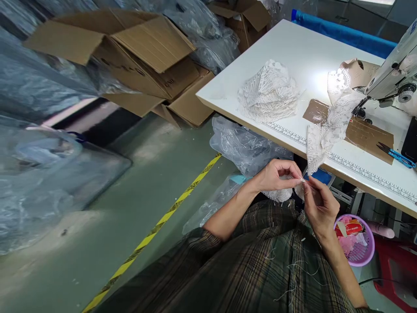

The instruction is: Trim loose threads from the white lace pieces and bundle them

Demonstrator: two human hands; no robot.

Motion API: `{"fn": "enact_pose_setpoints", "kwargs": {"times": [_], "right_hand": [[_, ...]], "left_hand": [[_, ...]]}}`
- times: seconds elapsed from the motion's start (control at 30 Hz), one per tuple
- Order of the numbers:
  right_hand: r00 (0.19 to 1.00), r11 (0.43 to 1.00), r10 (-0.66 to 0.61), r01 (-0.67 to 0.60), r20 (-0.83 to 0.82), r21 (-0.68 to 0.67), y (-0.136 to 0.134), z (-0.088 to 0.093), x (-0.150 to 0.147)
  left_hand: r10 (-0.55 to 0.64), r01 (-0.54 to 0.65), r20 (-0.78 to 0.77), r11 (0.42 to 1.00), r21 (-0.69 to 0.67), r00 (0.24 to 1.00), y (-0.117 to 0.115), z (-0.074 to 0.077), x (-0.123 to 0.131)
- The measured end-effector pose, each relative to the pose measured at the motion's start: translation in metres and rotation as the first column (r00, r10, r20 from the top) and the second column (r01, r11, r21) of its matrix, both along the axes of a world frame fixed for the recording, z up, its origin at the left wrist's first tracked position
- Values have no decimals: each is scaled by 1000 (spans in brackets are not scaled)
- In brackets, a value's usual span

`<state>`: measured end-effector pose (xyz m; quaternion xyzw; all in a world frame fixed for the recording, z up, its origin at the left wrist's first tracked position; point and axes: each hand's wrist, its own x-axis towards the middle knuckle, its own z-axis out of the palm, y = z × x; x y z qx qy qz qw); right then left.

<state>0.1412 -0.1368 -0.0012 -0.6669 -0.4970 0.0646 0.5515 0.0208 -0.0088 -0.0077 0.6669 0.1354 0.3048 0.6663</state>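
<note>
While left hand [282, 174] pinches white lace [277, 195], right hand [322, 201] pinches alongside.

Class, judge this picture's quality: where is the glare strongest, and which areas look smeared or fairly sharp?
Head view: strongest glare on the flat white tabletop, beside the crumpled white lace strip; head view: the clear plastic sheeting at the left edge looks smeared; head view: the left hand and right hand look fairly crisp.

Bright glare whitens the tabletop [319, 80], while plastic [39, 191] leftward blurs.
</note>
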Motion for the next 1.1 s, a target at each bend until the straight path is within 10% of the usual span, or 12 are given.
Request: {"fn": "enact_pose_setpoints", "kwargs": {"times": [1.1], "right_hand": [[951, 988, 34, -78, -306, -132, -2, -19, 7]], "left_hand": [[83, -91, -139, 995, -50, 987, -4, -12, -11]]}}
